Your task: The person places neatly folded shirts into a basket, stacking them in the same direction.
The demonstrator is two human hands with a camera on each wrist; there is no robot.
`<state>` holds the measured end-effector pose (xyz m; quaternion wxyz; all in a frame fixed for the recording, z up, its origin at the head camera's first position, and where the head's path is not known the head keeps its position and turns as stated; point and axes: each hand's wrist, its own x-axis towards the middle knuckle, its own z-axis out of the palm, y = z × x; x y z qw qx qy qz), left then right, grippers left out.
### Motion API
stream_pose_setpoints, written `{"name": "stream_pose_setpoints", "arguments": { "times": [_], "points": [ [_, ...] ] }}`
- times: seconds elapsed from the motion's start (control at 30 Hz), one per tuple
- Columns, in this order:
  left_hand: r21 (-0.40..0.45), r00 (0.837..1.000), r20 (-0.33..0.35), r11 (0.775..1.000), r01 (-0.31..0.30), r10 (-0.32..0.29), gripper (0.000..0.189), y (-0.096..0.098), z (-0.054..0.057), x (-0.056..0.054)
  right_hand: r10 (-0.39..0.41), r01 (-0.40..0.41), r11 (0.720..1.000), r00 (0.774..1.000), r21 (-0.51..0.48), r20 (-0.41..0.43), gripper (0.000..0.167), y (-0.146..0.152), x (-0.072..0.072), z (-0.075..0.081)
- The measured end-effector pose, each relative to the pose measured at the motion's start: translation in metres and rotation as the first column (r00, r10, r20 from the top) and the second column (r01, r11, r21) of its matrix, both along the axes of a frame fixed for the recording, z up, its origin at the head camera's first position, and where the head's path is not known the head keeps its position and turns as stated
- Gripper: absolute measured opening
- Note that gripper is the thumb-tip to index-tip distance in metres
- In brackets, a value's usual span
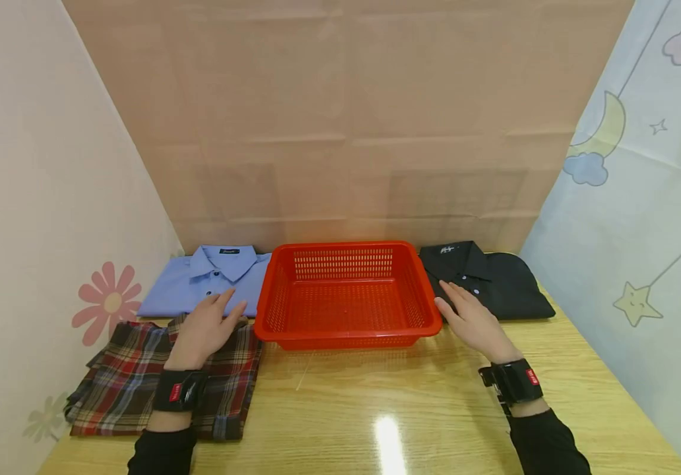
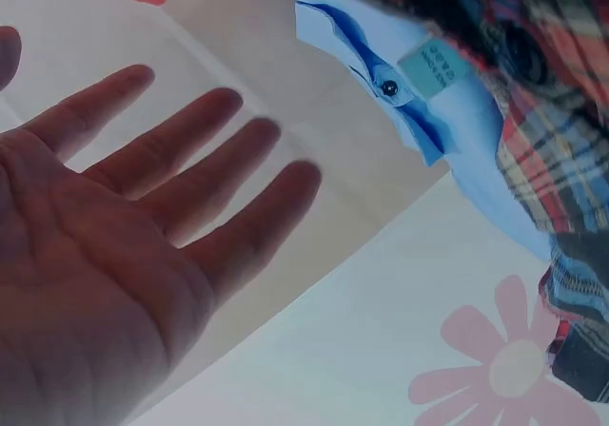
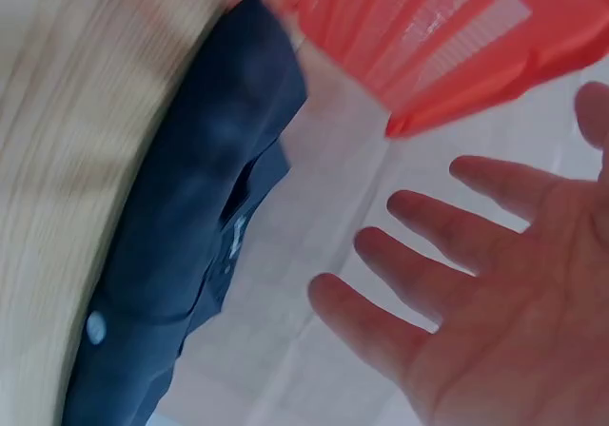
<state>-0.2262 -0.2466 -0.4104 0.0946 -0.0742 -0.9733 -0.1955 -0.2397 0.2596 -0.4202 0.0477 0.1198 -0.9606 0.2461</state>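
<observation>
A red plastic basket (image 1: pixel 346 333) with slotted walls stands in the middle of the table, nothing in it. My left hand (image 1: pixel 205 330), fingers extended, is over the folded plaid shirt (image 1: pixel 121 389) at the basket's left. Behind that lies a folded light blue shirt (image 1: pixel 168 287), its collar facing up. On the other side, my right hand (image 1: pixel 476 323) is spread near the basket's right rim and the folded black shirt (image 1: pixel 513 290). Both wrist views show bare palms: the left palm (image 2: pixel 86 274) beside the plaid and blue shirts, the right palm (image 3: pixel 523 302) beside the black one.
Brown paper (image 1: pixel 346 119) covers the back wall behind the basket. Pale printed sheets stand at the left (image 1: pixel 49 198) and right (image 1: pixel 631 231). The wooden tabletop (image 1: pixel 340 409) stretches in front of the basket.
</observation>
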Motion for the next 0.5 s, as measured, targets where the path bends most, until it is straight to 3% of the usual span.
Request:
{"name": "stream_pose_setpoints", "arguments": {
  "times": [0.23,0.4,0.5],
  "points": [
    [0.014,0.999,0.042,1.0,0.02,-0.021,0.07,-0.009,0.002,0.007,0.062,-0.061,0.998,0.983,0.009,-0.172,0.057,-0.027,0.005,0.002],
    [0.02,0.999,0.02,0.999,0.038,-0.038,0.062,-0.021,-0.001,0.012,0.13,-0.152,0.988,0.938,-0.043,-0.322,0.044,-0.055,0.016,0.006],
    [0.004,0.999,0.001,0.999,0.048,-0.048,0.054,-0.03,-0.003,0.015,0.196,-0.251,0.963,0.906,-0.102,-0.375,0.039,-0.076,0.026,0.007]
  ]
}}
